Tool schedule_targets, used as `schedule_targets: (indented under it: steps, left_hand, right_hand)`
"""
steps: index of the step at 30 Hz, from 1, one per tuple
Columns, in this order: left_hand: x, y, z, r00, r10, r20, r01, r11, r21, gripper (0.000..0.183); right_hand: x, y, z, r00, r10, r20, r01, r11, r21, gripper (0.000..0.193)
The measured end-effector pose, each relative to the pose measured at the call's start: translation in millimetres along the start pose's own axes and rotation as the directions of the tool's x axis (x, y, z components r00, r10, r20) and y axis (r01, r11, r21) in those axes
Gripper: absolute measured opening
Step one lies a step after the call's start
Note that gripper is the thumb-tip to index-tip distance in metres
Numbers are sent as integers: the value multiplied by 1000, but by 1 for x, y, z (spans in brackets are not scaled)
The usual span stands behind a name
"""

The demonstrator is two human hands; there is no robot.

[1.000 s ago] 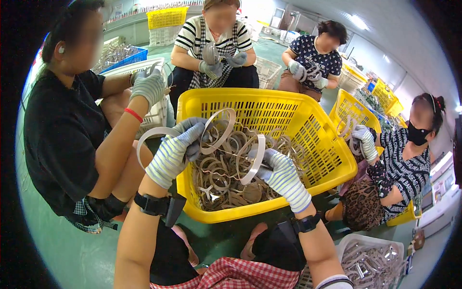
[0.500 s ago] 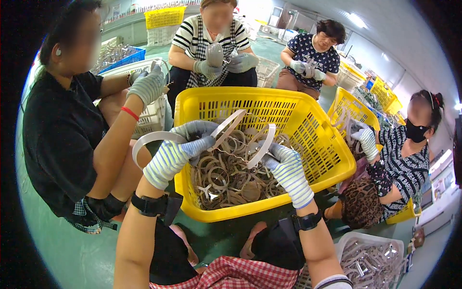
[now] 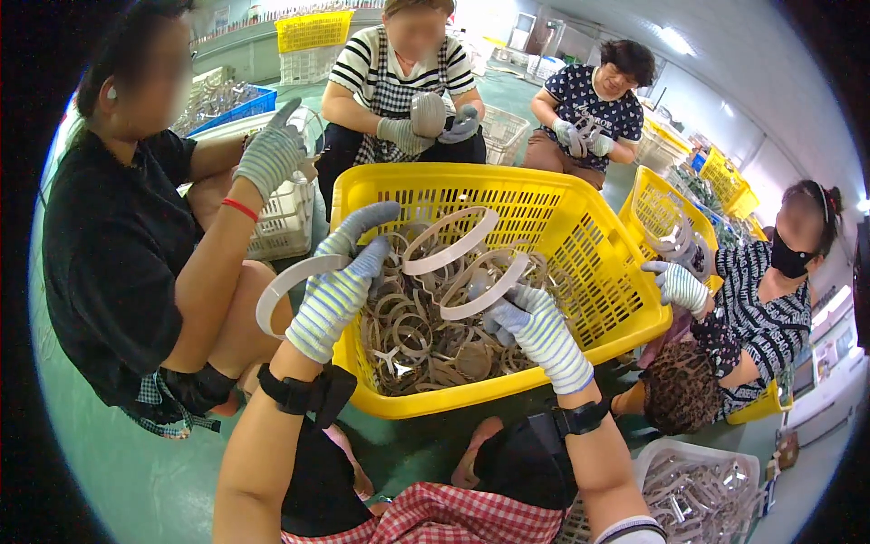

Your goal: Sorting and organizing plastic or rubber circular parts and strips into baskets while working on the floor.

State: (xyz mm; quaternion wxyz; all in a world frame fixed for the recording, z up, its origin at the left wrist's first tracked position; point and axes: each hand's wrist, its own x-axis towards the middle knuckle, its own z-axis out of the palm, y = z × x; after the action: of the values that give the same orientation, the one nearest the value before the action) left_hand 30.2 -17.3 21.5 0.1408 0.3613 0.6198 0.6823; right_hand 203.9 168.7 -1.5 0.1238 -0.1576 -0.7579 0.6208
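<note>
We hold pale bands (image 3: 485,302): left hand (image 3: 331,306) clamped, eight o'clock; right hand (image 3: 541,334) clamped, four; yellow basket (image 3: 426,403), heap remaining.

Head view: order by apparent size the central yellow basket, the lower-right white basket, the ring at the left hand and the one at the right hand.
1. Central yellow basket
2. White basket
3. Left-hand ring and right-hand ring: too alike to rank
</note>
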Motion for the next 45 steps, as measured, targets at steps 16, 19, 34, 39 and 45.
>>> schedule_targets:
  steps: [16, 19, 34, 39, 45]
  left_hand:
    - [-3, -26, 21, 854, 418, 310, -519, 729, 446, 26]
    - [-4, -18, 22, 882, 417, 219, -470, 812, 346, 25]
    - [-7, -15, 34, 980, 177, 96, -183, 981, 61, 44]
    - [-9, -17, 38, 964, 263, 30, -265, 953, 146, 39]
    - [-14, -12, 37, 957, 284, 55, -289, 934, 211, 38]
  right_hand:
    - [2, 6, 3, 989, 50, -140, -19, 977, 214, 38]
    - [6, 5, 6, 987, -70, -143, 98, 974, 205, 34]
    - [7, 9, 1, 996, 57, -73, -17, 884, 467, 24]
    - [8, 9, 7, 997, 63, -50, -16, 763, 647, 16]
    - [12, 12, 9, 995, 29, -90, 27, 824, 567, 16]
